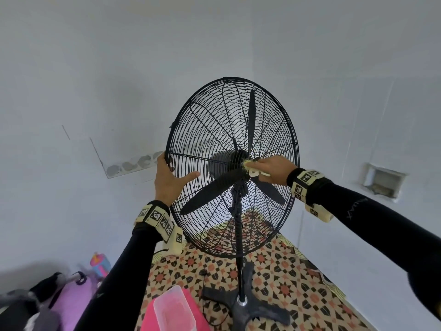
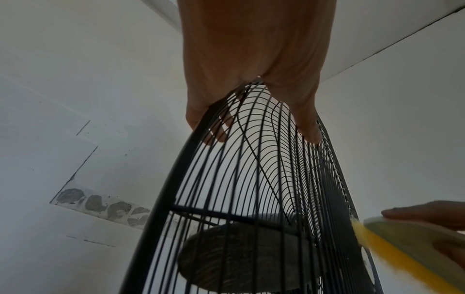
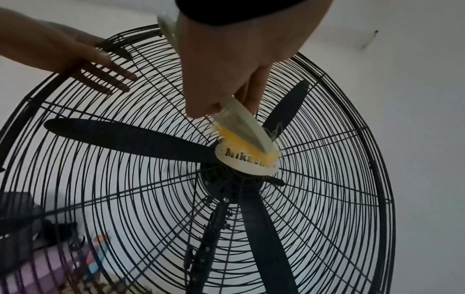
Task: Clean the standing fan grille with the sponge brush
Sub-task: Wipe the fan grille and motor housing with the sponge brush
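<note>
Left hand (image 1: 168,181), fingers flat and apart, steadies the stiff wire grille (image 1: 202,130) at its rim – right hand (image 1: 274,169) clamps a light, soft-tipped sponge brush (image 3: 242,129) at the hub

Yellow sponge brush (image 3: 241,135) against black upright grille (image 1: 274,130)

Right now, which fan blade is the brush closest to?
The upward-pointing blade: the sponge brush sits beside its root at the hub; the other two blades angle down and away.
</note>
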`<state>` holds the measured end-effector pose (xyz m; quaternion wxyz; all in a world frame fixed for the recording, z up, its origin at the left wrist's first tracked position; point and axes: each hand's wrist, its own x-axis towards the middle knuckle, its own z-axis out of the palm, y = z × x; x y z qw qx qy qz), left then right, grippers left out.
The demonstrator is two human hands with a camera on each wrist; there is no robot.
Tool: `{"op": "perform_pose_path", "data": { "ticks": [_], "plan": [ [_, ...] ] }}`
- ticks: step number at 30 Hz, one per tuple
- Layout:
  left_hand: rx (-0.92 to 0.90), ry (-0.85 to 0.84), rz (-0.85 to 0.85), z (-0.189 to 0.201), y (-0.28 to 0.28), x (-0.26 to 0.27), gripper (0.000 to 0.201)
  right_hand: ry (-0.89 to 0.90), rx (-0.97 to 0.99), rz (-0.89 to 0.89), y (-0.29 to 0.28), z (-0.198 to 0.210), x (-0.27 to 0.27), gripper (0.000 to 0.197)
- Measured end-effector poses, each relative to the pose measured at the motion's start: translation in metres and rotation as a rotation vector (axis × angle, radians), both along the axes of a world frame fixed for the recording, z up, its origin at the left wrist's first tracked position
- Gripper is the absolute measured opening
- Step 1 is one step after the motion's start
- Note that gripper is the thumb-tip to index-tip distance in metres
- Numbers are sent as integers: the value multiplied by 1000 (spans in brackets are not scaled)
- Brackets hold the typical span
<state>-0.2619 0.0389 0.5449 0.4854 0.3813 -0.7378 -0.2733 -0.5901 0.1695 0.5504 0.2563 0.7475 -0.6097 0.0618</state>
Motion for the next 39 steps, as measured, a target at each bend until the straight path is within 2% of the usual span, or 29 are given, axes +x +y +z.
{"op": "perform_pose_path", "data": {
  "ticks": [2,4,7,11,15,17,19,21,23,24,27,28,30,32,35,37,39],
  "plan": [
    [-4,7,0,0,1,0,110,-12,-118,149,-2,-2,2,62],
    [-10,7,-1,1,1,0,109,1,-123,230,-6,-6,2,67],
    [-8,3,-1,0,0,1,110,-6,-33,160,-5,-15,-9,65],
    [-3,3,-3,-1,0,1,112,13,152,-153,8,-9,-12,54],
    [-1,7,-9,0,1,-1,110,37,121,-306,5,-5,-1,47],
    [-6,8,-15,0,0,0,110,62,145,-311,0,-7,11,47],
    [-1,9,-13,-1,-2,2,112,72,47,-132,-4,-6,24,55],
    [2,9,-14,-3,-4,3,113,20,-165,206,-7,-6,33,66],
    [-11,16,-27,-5,-5,5,112,-28,-268,350,-6,-5,35,60],
    [-20,22,-45,-8,-6,6,111,-60,-267,318,-2,-5,33,56],
    [-32,45,-104,-12,-11,10,109,-229,-247,-16,3,-13,26,53],
    [-35,48,-121,-14,-13,11,110,-277,-234,-58,3,-15,30,51],
    [-37,50,-169,-16,-18,14,110,-383,-204,-24,2,-12,51,39],
    [-34,56,-224,-18,-26,18,107,-572,-249,27,2,1,89,28],
    [-32,110,-323,-23,-41,27,81,-876,-456,41,-3,29,147,19],
    [13,157,-414,-25,-47,32,57,-950,-586,41,-5,46,178,25],
    [78,213,-518,-29,-51,35,48,-853,-568,40,-10,63,202,41]
  ]
}}
